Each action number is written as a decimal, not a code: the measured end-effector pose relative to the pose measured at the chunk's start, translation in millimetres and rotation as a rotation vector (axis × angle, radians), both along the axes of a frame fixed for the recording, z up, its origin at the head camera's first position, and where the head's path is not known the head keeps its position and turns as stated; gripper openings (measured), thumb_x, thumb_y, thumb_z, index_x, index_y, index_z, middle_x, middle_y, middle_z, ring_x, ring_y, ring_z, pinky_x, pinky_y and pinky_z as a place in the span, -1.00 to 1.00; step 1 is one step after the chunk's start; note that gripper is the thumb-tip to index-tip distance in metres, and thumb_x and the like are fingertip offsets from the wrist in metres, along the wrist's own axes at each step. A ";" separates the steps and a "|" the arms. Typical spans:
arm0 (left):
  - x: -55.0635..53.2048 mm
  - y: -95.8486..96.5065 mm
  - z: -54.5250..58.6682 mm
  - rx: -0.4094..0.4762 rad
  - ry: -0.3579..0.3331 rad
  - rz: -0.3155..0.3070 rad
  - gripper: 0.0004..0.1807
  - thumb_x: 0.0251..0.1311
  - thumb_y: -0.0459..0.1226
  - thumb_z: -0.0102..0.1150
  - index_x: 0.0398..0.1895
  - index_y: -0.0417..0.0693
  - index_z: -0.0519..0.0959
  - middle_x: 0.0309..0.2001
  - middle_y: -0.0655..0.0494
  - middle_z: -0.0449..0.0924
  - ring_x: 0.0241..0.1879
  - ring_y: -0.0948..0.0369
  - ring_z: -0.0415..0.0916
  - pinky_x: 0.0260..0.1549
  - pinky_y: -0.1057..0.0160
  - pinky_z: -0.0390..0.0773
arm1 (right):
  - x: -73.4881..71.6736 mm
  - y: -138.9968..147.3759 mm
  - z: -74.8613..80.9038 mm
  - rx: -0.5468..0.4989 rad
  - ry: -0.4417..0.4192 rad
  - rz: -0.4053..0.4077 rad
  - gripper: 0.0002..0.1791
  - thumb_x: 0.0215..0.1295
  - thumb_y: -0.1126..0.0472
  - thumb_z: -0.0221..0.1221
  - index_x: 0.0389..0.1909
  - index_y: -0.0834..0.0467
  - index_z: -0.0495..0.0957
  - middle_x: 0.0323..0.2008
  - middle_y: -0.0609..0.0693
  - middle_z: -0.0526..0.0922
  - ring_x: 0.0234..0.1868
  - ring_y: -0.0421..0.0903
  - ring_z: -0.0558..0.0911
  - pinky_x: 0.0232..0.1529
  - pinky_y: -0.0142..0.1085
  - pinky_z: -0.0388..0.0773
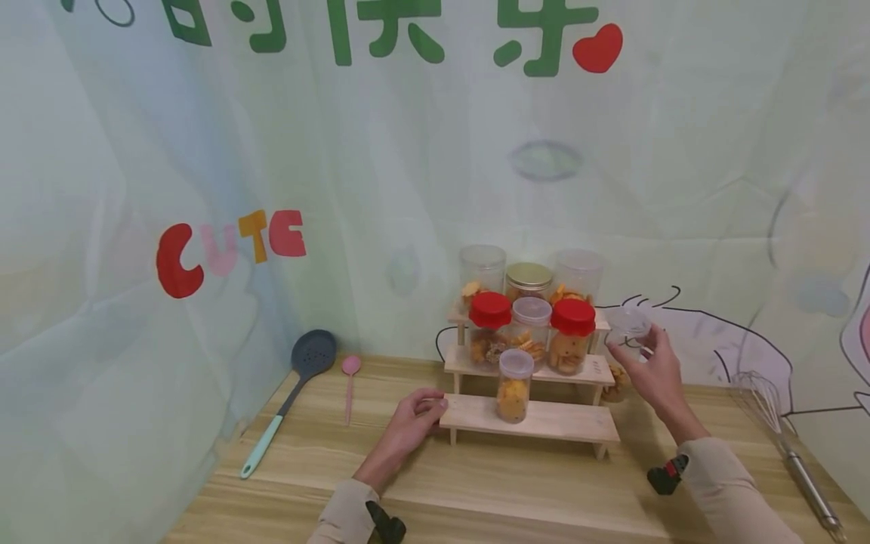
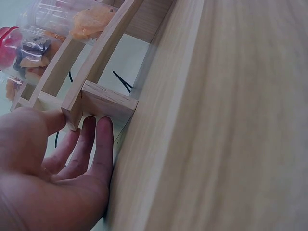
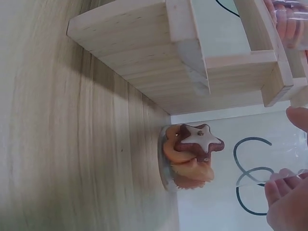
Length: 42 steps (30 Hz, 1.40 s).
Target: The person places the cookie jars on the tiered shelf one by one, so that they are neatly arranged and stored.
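Observation:
A stepped wooden rack [image 1: 530, 419] bears several clear jars of cookies. My left hand [image 1: 411, 419] grips the left end of its lowest board, thumb against the board's edge and fingers around the end. To the right of the rack, my right hand [image 1: 654, 370] holds a tall clear jar [image 1: 627, 325] near its top. Cookies [image 3: 192, 156], one star-shaped with white icing, lie at the bottom of this jar, low by the tabletop. On the lowest step stands a small jar [image 1: 514, 389] of yellow-orange cookies with a pale lid.
Two red-topped jars [image 1: 572, 340] flank a pale-lidded one on the middle step; a gold-lidded jar [image 1: 529, 279] is on top between taller clear ones. A slotted turner [image 1: 299, 389] and pink spoon [image 1: 350, 381] lie left, a whisk [image 1: 795, 453] right. A printed curtain [image 1: 408, 151] hangs behind.

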State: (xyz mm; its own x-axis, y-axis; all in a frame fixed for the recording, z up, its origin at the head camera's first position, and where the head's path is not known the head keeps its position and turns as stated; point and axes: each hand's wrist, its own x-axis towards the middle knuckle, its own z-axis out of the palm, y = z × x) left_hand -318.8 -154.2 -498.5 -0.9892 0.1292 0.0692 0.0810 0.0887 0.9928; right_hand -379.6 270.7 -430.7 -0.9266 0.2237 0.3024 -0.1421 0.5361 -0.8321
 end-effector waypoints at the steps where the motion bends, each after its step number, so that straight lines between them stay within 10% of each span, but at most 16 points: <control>1: -0.2 -0.2 -0.1 0.002 0.001 -0.001 -0.53 0.62 -0.21 0.17 0.37 -0.40 0.47 0.17 -0.34 0.68 0.06 0.10 0.69 0.10 -0.04 0.78 | 0.6 0.1 -0.3 -0.004 0.002 -0.006 0.09 0.51 -0.15 0.33 0.74 0.21 -0.09 0.63 0.40 0.21 0.64 0.40 0.23 0.59 0.35 0.26; 17: -1.1 1.9 0.4 0.009 0.005 0.002 -0.54 0.62 -0.24 0.17 0.36 -0.42 0.47 0.20 -0.40 0.66 0.07 0.05 0.70 0.09 -0.06 0.78 | 37.3 7.1 5.0 -0.003 0.126 -0.086 0.03 0.41 -0.15 0.43 0.69 0.14 0.11 0.53 0.26 0.40 0.53 0.25 0.39 0.52 0.27 0.40; 24: -0.3 2.8 1.1 -0.011 0.014 0.016 -0.54 0.63 -0.24 0.16 0.36 -0.42 0.48 0.19 -0.41 0.67 0.07 0.03 0.73 0.07 -0.05 0.79 | 64.4 3.4 19.9 -0.012 0.221 -0.134 -0.04 0.33 -0.03 0.51 0.62 0.12 0.25 0.36 0.09 0.48 0.36 0.01 0.48 0.22 -0.56 0.40; 31: -1.1 2.3 1.6 -0.024 0.013 0.029 -0.55 0.62 -0.22 0.18 0.36 -0.39 0.51 0.17 -0.35 0.70 0.08 0.06 0.72 0.07 -0.01 0.79 | 86.4 -6.6 29.6 -0.004 0.260 -0.100 -0.07 0.29 0.06 0.54 0.60 0.12 0.32 0.34 0.05 0.50 0.17 -0.39 0.41 0.03 -0.71 0.39; 42: -0.9 1.8 1.3 -0.015 0.005 0.033 -0.54 0.61 -0.21 0.19 0.36 -0.37 0.51 0.18 -0.33 0.70 0.08 0.07 0.71 0.08 -0.05 0.78 | 97.5 -52.7 30.6 0.020 0.256 0.062 -0.10 0.34 0.00 0.52 0.59 0.09 0.32 0.40 0.14 0.58 0.32 0.11 0.60 0.08 -0.69 0.43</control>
State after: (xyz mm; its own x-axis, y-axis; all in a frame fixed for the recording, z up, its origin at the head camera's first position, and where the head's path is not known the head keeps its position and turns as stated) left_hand -319.7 -152.4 -497.2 -0.9926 0.0974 0.0725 0.0828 0.1063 0.9909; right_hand -282.0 218.0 -400.1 -0.8310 0.1605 0.5325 -0.3795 0.5362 -0.7539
